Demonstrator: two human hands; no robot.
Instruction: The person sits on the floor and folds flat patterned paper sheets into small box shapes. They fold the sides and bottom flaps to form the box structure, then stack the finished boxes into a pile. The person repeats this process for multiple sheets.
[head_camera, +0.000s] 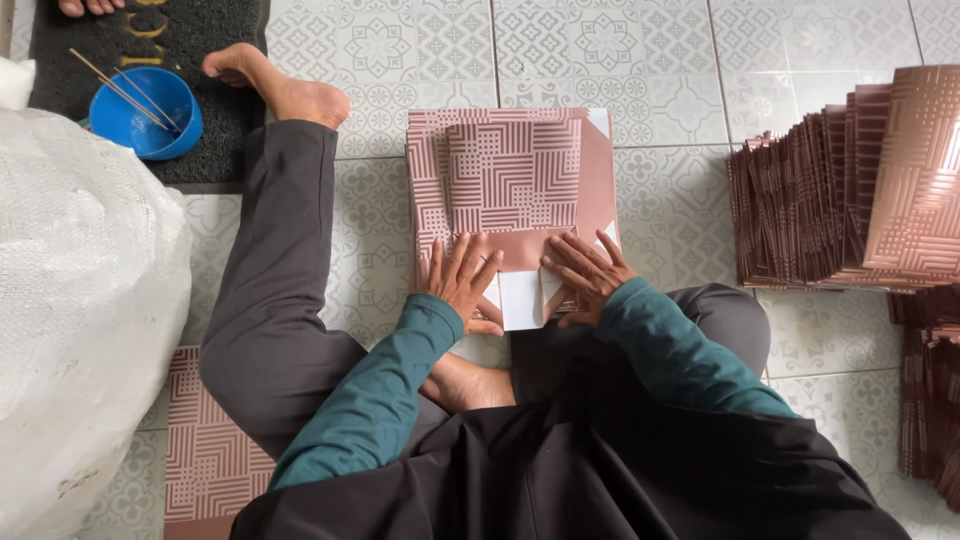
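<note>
Both hands press flat, fingers spread, on a folded pink geometric-patterned paper sheet — left hand, right hand. Matching folded stacks stand far right — on the tiled floor.

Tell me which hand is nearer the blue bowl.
Left. The left hand lies down and right of the blue bowl; the right hand is farther right on the paper bag.

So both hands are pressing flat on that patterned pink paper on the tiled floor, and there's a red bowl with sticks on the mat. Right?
Not quite: the bowl is blue, not red, as the head view shows. The rest holds: the left hand and right hand press flat on the patterned pink paper, and sticks lie across the bowl on the mat.
</note>
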